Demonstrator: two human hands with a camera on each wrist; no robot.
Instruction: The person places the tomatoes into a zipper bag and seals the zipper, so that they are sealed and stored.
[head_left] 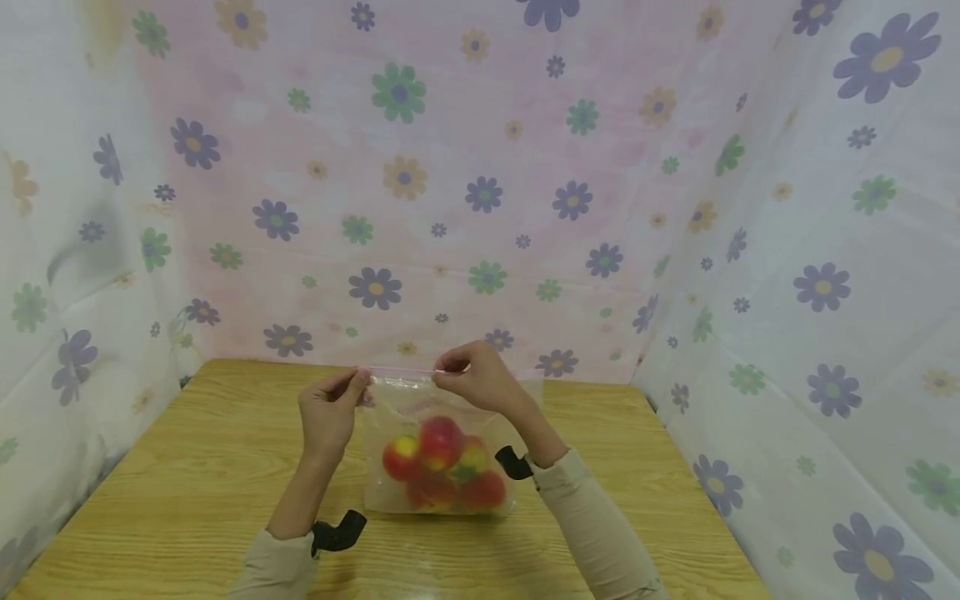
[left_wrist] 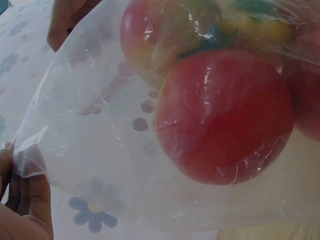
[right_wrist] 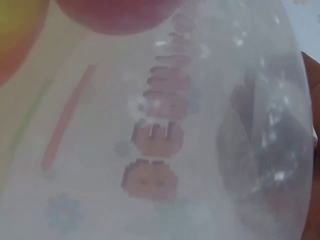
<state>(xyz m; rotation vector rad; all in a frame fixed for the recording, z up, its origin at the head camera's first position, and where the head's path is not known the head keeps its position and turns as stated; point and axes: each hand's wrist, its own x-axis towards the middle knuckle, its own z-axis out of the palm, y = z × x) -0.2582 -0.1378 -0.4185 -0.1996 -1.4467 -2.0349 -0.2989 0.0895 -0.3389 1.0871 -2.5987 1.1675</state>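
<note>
A clear zip-top bag (head_left: 401, 406) stands upright on the table, with several red-and-yellow apples (head_left: 441, 442) gathered in its lower part. My left hand (head_left: 327, 412) pinches the bag's top left corner between thumb and fingers. Along the same top edge, right of the middle, my right hand (head_left: 483, 383) pinches the pinkish zip strip. In the left wrist view a large red apple (left_wrist: 225, 117) shows through the plastic, with green leaf-like bits beside it. Reddish printing (right_wrist: 155, 140) runs down the bag in the right wrist view, where the right hand is mostly hidden behind plastic.
The wood-grain table (head_left: 615, 500) extends around the bag. A flower-patterned cloth (head_left: 442, 242) hangs behind the table and on both sides. Black wrist-camera mounts (head_left: 339, 531) stick out from both forearms, the right one close to the bag's right side.
</note>
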